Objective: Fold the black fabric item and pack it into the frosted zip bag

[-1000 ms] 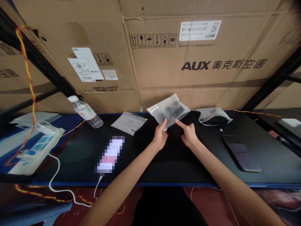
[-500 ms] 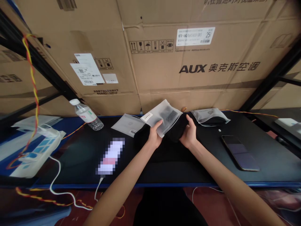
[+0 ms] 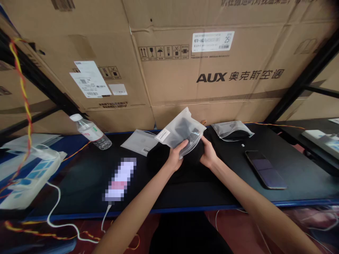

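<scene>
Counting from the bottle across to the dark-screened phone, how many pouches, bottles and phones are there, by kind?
Pouches: 3 (held pouch, flat pouch, bulging pouch)
Bottles: 1 (clear bottle)
Phones: 2 (pixelated phone, dark-screened phone)
Total: 6

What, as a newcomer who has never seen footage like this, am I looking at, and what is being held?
There is no machine here: these are a person's bare hands. Every picture comes from one camera worn on the head, looking forward and down.

The left hand holds a frosted pouch with something dark inside. The right hand is at the pouch's right edge, beside black material; its exact grip is unclear.

On the black table lie a flatter pouch, a tilted bottle, a pixelated phone with a white cable, a filled pouch and a dark phone. Behind stands printed cardboard.
</scene>
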Tool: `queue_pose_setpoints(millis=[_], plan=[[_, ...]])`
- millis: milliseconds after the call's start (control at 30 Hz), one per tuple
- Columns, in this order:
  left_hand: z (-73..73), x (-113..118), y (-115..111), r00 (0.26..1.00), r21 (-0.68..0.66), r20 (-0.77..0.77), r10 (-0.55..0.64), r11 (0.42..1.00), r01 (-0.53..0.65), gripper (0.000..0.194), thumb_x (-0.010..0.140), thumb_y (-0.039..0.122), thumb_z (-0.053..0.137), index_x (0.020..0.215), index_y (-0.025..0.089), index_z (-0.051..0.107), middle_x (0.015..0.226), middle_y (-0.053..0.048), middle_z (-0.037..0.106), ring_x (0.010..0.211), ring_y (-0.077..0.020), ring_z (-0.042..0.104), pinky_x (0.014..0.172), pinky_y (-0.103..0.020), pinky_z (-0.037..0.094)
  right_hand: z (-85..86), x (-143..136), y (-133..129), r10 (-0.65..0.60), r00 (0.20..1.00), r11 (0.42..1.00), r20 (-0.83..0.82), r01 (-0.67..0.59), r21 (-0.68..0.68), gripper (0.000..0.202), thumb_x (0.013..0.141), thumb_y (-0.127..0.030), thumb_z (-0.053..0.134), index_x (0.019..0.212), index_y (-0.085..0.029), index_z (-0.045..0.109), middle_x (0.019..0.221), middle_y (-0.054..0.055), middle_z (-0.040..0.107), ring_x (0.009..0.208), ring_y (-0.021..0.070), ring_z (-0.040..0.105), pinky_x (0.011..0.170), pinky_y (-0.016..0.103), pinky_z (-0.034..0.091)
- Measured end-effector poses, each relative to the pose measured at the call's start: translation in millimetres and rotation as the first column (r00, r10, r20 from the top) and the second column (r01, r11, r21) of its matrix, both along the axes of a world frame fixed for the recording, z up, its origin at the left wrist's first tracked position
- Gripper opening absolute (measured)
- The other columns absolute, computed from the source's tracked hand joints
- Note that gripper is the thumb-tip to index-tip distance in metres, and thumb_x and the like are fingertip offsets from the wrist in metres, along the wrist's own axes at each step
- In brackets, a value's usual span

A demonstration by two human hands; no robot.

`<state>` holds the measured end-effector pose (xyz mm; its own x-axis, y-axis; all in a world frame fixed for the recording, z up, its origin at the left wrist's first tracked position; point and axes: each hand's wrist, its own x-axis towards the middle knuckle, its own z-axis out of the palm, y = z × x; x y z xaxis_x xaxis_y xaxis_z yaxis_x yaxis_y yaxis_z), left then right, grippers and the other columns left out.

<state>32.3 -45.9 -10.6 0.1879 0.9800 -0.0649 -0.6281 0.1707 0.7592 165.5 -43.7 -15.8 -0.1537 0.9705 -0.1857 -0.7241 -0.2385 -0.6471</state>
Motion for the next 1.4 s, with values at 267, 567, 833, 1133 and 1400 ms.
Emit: queue_pose_setpoints(millis=[267, 567, 833, 1133, 1400], plan=[[-10.8, 21.2, -3.9, 0.997, -0.044, 0.017, -0.074, 0.996, 0.075, 0.042, 0.072, 0.018, 0.088, 0.112, 0.015, 0.075, 0.12, -0.008, 0.076, 0.118, -0.0261, 0.069, 0.112, -0.039, 0.049, -4.9, 1.9, 9.2, -0.394, 0.902, 0.919, 0.179, 0.385, 0.086, 0.036, 0.069, -0.053, 0.086, 0.075, -0.022, 0.067, 0.071, 0.003, 0.074, 0.095, 0.0303, 0.074, 0.086, 0.041, 0.063], [-11.3, -13.0, 32.3, 0.992, -0.15, 0.119, 0.053, 0.988, -0.034, 0.029, 0.083, 0.034, 0.079, 0.102, 0.013, 0.075, 0.107, -0.01, 0.079, 0.107, -0.0274, 0.074, 0.099, -0.035, 0.058, 8.8, 7.0, -0.8, 0.021, 0.928, 0.977, 0.371, -0.099, 0.192, 0.039, 0.069, -0.033, 0.092, 0.101, -0.019, 0.076, 0.101, 0.006, 0.078, 0.098, 0.0234, 0.073, 0.086, 0.033, 0.058], [-12.2, 2.6, 18.0, 0.989, -0.015, 0.007, 0.147, 0.989, -0.147, 0.046, 0.07, 0.019, 0.09, 0.113, 0.015, 0.072, 0.115, -0.008, 0.076, 0.118, -0.0257, 0.069, 0.111, -0.039, 0.048, -9.8, -4.6, 0.4, -0.17, 0.878, 0.963, 0.447, 0.051, 0.265, 0.042, 0.065, -0.039, 0.092, 0.1, -0.02, 0.078, 0.103, 0.005, 0.078, 0.095, 0.0232, 0.071, 0.081, 0.033, 0.055], [-19.8, 12.6, 8.3, 0.998, -0.004, 0.069, 0.002, 1.0, -0.002, 0.031, 0.075, 0.017, 0.086, 0.105, 0.017, 0.076, 0.109, -0.005, 0.077, 0.106, -0.0198, 0.071, 0.103, -0.033, 0.05, -18.9, -14.5, 5.6, -0.245, 0.922, 0.933, 0.301, 0.139, 0.332, 0.039, 0.062, -0.043, 0.093, 0.088, -0.021, 0.074, 0.09, 0.005, 0.078, 0.089, 0.0253, 0.072, 0.083, 0.039, 0.058], [-15.2, -5.7, 25.7, 0.972, -0.219, 0.235, 0.007, 0.975, 0.046, 0.012, 0.083, 0.011, 0.071, 0.094, 0.015, 0.075, 0.101, -0.007, 0.078, 0.108, -0.0219, 0.072, 0.107, -0.041, 0.053, -15.0, 8.8, 14.0, -0.344, 0.71, 0.909, 0.614, 0.089, 0.406, 0.044, 0.074, -0.059, 0.082, 0.091, -0.019, 0.076, 0.095, 0.008, 0.075, 0.089, 0.0237, 0.07, 0.08, 0.038, 0.06]])
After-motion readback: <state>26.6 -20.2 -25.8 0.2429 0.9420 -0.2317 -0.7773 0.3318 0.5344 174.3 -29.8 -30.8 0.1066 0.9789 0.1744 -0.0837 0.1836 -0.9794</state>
